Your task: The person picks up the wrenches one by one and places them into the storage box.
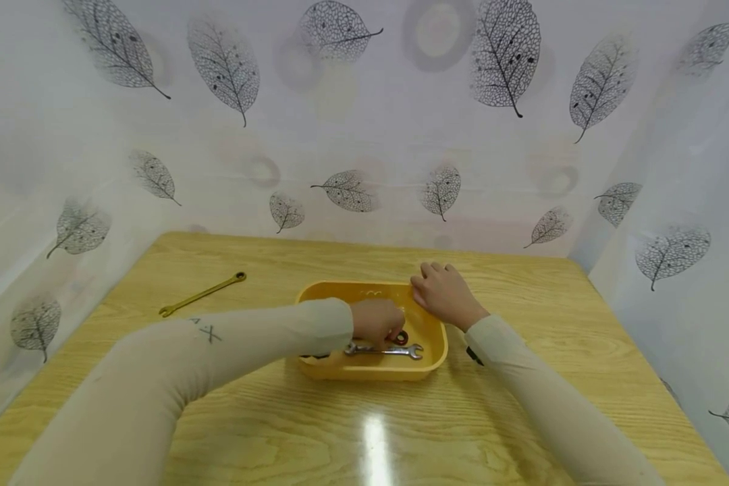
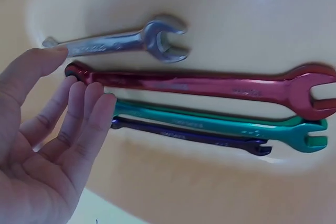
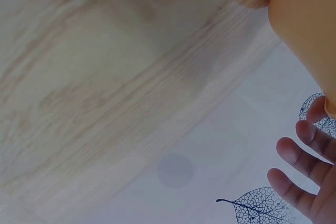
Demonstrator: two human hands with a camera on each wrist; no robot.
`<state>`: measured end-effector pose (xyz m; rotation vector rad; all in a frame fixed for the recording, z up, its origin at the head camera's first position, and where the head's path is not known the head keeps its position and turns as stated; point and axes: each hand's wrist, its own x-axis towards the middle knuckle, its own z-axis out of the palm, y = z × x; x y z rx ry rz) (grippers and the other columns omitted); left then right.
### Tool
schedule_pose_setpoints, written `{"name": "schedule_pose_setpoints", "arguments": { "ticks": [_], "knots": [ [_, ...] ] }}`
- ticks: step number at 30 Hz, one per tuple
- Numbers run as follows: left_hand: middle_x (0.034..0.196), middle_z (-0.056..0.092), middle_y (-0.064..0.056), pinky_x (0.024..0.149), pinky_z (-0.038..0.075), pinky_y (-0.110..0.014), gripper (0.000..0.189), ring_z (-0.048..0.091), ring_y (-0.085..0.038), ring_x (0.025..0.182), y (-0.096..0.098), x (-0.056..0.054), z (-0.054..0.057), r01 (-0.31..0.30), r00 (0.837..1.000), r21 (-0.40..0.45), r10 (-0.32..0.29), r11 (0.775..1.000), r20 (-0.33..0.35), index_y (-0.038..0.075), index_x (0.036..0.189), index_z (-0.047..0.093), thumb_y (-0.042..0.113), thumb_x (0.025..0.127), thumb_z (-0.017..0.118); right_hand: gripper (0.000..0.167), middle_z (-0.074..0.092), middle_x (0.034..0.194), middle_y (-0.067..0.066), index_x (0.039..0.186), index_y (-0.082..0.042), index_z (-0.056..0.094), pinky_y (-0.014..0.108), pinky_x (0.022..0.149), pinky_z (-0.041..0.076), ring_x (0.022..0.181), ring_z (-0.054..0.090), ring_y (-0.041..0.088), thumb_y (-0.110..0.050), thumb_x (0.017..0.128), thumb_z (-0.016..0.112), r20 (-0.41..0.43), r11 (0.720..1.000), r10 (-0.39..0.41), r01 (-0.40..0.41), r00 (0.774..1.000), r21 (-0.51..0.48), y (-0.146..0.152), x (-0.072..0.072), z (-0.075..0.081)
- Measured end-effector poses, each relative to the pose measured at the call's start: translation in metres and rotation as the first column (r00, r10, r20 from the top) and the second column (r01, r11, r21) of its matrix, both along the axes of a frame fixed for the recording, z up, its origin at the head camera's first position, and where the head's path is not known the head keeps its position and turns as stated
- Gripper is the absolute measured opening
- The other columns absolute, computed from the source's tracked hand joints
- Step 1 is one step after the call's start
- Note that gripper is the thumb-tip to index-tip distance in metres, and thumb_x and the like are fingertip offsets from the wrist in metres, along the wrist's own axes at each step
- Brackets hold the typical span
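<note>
My left hand (image 1: 378, 321) reaches down into a yellow plastic bin (image 1: 440, 344). In the left wrist view its thumb lies at the far end of a silver wrench (image 2: 113, 44). The other fingertips hover near the ring end of a red wrench (image 2: 189, 84), loosely bent, with no wrench in their grasp. Below that lie a teal wrench (image 2: 210, 123) and a thin dark blue wrench (image 2: 189, 136), side by side. At the bin's back right corner, my right hand (image 1: 446, 293) holds the rim; in its wrist view several fingers spread outside the wall, with the thumb hidden.
A gold-coloured wrench (image 1: 203, 294) lies on the wooden table (image 1: 522, 405), left of the bin. Leaf-printed white curtain (image 1: 370, 135) surrounds the back and sides of the table.
</note>
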<state>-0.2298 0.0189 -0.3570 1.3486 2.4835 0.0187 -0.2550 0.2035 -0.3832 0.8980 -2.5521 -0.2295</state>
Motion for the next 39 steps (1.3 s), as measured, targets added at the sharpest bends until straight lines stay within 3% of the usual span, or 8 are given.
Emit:
{"name": "schedule_pose_setpoints", "arguments": {
  "ticks": [6,14,22,27,34,39],
  "knots": [
    [0.090,0.067,0.001,0.067,0.047,-0.023,0.020,0.056,-0.009,0.073,0.001,-0.003,0.009,-0.045,0.999,-0.007,0.045,0.999,0.023,0.012,0.094,0.066,0.024,0.079,0.073,0.014,0.048,0.076,0.006,0.083,-0.012,0.061,0.034,0.058,0.036,0.064,0.042,0.020,-0.024,0.090,0.057,0.003,1.000,0.000,0.000,1.000,-0.006,0.000,0.000,0.000],
    [0.087,0.063,0.004,0.063,0.045,-0.021,0.020,0.052,-0.007,0.067,-0.006,0.000,0.027,-0.083,0.995,0.029,0.081,0.996,0.051,0.010,0.101,0.065,0.022,0.086,0.061,0.014,0.047,0.075,0.006,0.082,-0.012,0.061,0.033,0.057,0.035,0.063,0.040,0.019,-0.023,0.090,0.058,-0.002,1.000,0.002,-0.002,1.000,0.003,0.000,0.000,0.001],
    [0.094,0.060,0.002,0.055,0.043,-0.024,0.026,0.051,-0.010,0.070,-0.017,0.010,0.047,-0.044,0.990,-0.013,0.042,0.999,-0.134,0.014,0.105,0.064,0.029,0.084,0.061,0.013,0.047,0.076,0.006,0.083,-0.012,0.061,0.035,0.059,0.038,0.065,0.043,0.020,-0.023,0.090,0.058,0.025,1.000,-0.009,0.009,1.000,-0.004,-0.001,0.000,0.002],
    [0.102,0.058,-0.002,0.060,0.049,-0.030,0.031,0.055,-0.014,0.077,-0.024,0.015,0.056,-0.026,0.969,-0.088,0.004,0.996,-0.246,0.016,0.109,0.061,0.035,0.085,0.061,0.014,0.048,0.078,0.006,0.085,-0.012,0.062,0.036,0.061,0.041,0.067,0.044,0.021,-0.024,0.090,0.057,0.044,1.000,-0.022,0.022,0.999,-0.002,-0.002,-0.001,0.002],
    [0.116,0.059,-0.005,0.079,0.052,-0.035,0.039,0.059,-0.020,0.096,-0.034,0.018,0.068,-0.004,0.935,-0.181,-0.061,0.984,-0.349,0.017,0.121,0.058,0.031,0.085,0.059,0.015,0.049,0.078,0.006,0.085,-0.012,0.062,0.037,0.062,0.043,0.068,0.045,0.021,-0.025,0.090,0.057,0.048,0.999,-0.041,0.041,0.998,0.009,-0.003,0.000,0.003],
    [0.111,0.060,-0.004,0.089,0.047,-0.038,0.034,0.057,-0.021,0.097,-0.046,0.018,0.072,0.022,0.902,-0.197,-0.104,0.980,-0.419,0.016,0.117,0.059,0.030,0.086,0.057,0.015,0.048,0.079,0.006,0.086,-0.012,0.062,0.037,0.062,0.043,0.068,0.045,0.021,-0.025,0.090,0.058,0.043,0.999,-0.048,0.047,0.998,0.018,-0.002,0.001,0.002]
  ]
}}
